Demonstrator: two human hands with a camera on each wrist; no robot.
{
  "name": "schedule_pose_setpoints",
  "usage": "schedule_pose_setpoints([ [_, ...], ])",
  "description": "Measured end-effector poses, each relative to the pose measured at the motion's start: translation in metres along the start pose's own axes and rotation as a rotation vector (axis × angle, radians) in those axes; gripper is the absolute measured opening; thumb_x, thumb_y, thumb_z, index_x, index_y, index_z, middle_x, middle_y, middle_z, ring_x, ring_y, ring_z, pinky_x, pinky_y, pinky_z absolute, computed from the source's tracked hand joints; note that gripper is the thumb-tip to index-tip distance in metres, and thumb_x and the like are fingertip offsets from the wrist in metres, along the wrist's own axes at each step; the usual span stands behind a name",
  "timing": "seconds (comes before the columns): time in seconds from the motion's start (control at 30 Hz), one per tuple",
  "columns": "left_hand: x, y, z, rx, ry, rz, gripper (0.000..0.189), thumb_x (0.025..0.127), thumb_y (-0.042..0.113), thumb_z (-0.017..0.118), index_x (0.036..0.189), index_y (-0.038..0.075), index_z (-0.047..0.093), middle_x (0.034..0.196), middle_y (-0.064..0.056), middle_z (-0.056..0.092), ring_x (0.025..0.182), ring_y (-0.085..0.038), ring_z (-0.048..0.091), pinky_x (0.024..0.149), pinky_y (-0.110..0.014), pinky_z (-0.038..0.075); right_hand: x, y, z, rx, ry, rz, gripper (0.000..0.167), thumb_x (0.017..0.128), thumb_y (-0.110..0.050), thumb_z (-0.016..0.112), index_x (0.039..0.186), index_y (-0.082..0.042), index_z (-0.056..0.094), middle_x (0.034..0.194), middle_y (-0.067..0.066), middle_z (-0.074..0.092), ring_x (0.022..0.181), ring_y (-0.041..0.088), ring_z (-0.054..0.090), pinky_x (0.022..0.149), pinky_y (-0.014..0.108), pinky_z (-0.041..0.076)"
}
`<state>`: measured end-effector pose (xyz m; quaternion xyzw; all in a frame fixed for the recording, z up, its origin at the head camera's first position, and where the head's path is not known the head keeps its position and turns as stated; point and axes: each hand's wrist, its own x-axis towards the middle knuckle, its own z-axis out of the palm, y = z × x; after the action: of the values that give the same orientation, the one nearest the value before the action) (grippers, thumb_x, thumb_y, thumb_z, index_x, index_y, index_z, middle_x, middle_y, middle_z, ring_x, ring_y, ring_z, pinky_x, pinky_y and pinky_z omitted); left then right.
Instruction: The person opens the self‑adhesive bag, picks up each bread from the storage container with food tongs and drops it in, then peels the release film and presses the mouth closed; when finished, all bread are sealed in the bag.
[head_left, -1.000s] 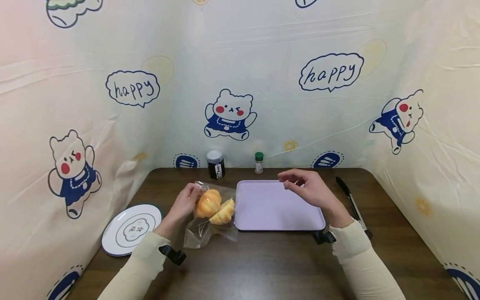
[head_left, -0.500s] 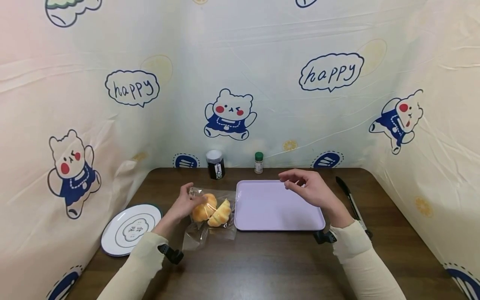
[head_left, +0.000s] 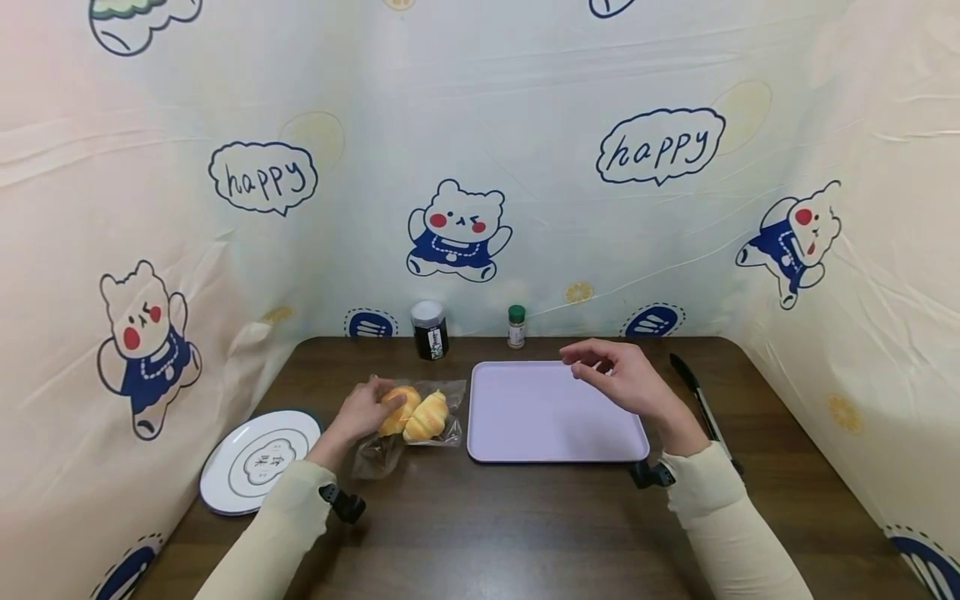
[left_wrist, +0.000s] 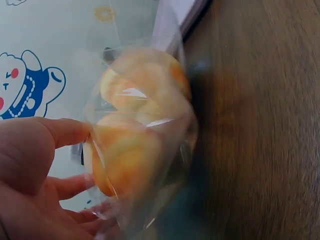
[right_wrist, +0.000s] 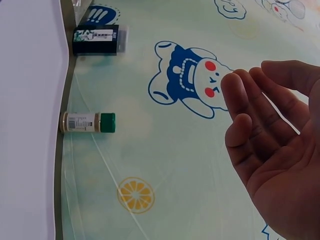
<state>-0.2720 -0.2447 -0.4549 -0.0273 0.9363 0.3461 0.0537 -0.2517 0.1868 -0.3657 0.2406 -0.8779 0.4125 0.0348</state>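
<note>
A clear plastic bag (head_left: 452,392) with two golden bread rolls (head_left: 426,417) inside is at the left of the table. My left hand (head_left: 362,410) grips it around the left roll. In the left wrist view, the thumb and fingers (left_wrist: 70,187) lie against the wrapped roll (left_wrist: 125,155), and some fingertips blur behind the plastic. Over the lilac tray (head_left: 525,417), my right hand (head_left: 617,375) hovers with loosely bent fingers. The right wrist view shows that hand (right_wrist: 275,145) with nothing in it.
A white plate (head_left: 232,475) lies at the left edge. Along the back stand a dark jar (head_left: 431,333) with a pale lid and a small green-capped shaker (head_left: 516,329). Black-handled tongs (head_left: 703,404) lie at the right. A printed curtain surrounds the table.
My left hand let go of the bag's upper edge, spread, then took hold around the left roll. The bag has shifted slightly left and turned. My right hand has hardly moved.
</note>
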Motion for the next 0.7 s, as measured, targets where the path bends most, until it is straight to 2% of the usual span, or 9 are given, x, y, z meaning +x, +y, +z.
schedule_pose_setpoints([
  [0.1,-0.001,0.0,-0.001,0.06,-0.016,-0.019,0.061,0.1,0.044,0.055,0.143,0.0,0.048,0.144,-0.032,0.044,0.125,-0.045,0.05,0.102,-0.06,0.045,-0.001,0.002,-0.001,-0.018,-0.002,-0.008,0.026,0.096,-0.029,0.066,0.122,-0.026,0.069,0.117,0.0,0.072,0.092,0.017,0.063,0.077,0.03,0.055],
  [0.27,-0.003,0.001,-0.001,0.097,-0.075,-0.056,0.068,0.1,0.05,0.051,0.145,0.0,0.043,0.147,-0.034,0.036,0.122,-0.044,0.05,0.103,-0.062,0.044,-0.003,0.004,-0.006,-0.046,0.0,0.004,0.025,0.096,-0.03,0.067,0.121,-0.027,0.069,0.117,-0.003,0.072,0.092,0.017,0.062,0.077,0.029,0.055],
  [0.53,-0.003,0.0,-0.007,0.169,-0.115,-0.027,0.068,0.103,0.05,0.044,0.146,-0.002,0.043,0.15,-0.035,0.035,0.132,-0.05,0.042,0.107,-0.067,0.037,-0.006,0.007,-0.015,-0.065,0.0,0.048,0.025,0.096,-0.032,0.067,0.12,-0.026,0.07,0.12,0.003,0.072,0.093,0.02,0.059,0.076,0.031,0.055],
  [0.7,-0.004,0.001,-0.008,0.178,-0.13,-0.017,0.067,0.105,0.05,0.038,0.147,-0.002,0.043,0.149,-0.033,0.039,0.134,-0.05,0.041,0.109,-0.068,0.035,-0.007,0.01,-0.018,-0.099,0.006,0.064,0.024,0.096,-0.03,0.067,0.119,-0.028,0.07,0.117,-0.001,0.071,0.091,0.021,0.058,0.075,0.031,0.054],
])
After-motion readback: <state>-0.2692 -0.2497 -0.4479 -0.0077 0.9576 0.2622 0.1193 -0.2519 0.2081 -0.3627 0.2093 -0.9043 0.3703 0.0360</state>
